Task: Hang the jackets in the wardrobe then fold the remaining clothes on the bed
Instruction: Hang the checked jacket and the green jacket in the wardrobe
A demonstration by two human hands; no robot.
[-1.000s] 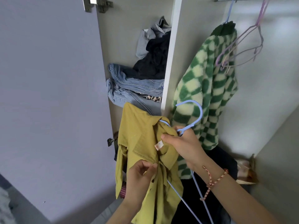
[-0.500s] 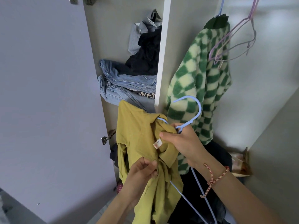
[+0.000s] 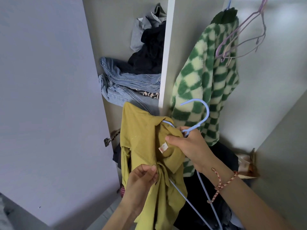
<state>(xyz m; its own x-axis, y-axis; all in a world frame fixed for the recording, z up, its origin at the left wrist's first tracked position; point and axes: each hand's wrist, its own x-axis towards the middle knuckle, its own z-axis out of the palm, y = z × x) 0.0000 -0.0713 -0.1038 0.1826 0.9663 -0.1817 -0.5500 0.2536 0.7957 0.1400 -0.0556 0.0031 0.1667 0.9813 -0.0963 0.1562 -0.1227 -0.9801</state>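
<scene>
Still pinching jacket (image 3: 141,140) with left hand (image 3: 141,179), gripping hanger (image 3: 205,112) neck with right hand (image 3: 192,148); seemingly fitting second shoulder before hanging.

Left grip (image 3: 142,178): low, fingers curled, pinching yellow jacket (image 3: 139,138).
Right grip (image 3: 191,150): higher, thumb along collar, fingers round blue hanger (image 3: 208,113) neck.
Forearms: both bare, reaching forward.

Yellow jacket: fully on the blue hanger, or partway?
Partway. One arm of the hanger runs under the jacket collar; the other arm hangs bare below the right hand.
</scene>
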